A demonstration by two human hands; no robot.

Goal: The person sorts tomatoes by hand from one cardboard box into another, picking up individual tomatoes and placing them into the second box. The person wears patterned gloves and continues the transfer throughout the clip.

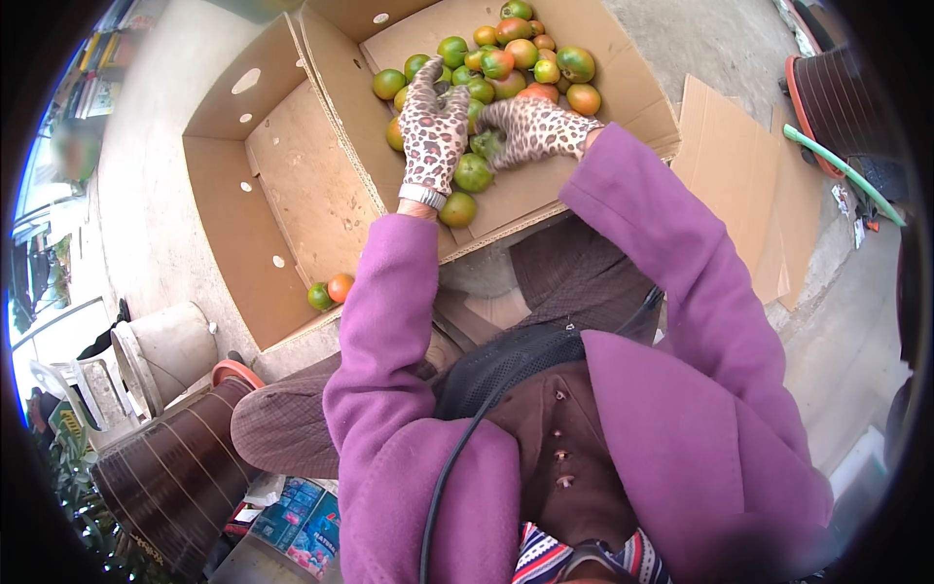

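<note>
Green, orange and reddish tomatoes (498, 64) lie in the larger cardboard box (620, 66) before me. My left hand (435, 131), in a leopard-print glove, reaches over them with thumb and fingers apart, and I see nothing gripped in it. My right hand (540, 125), in a matching glove and blurred, curls around a green tomato (484, 144) beside the left hand. Two more greenish tomatoes, one near the wrist (473, 172) and one lower down (458, 210), sit close to the box's front wall. The fingertips of the right hand are partly hidden.
A second cardboard box (306, 168) adjoins on the left, with a green tomato (319, 296) and an orange one (341, 287) in its near corner. Flat cardboard (730, 197) lies at right. Brown pots (175, 467), a white bucket (166, 358) and a green tube (839, 168) stand or lie around.
</note>
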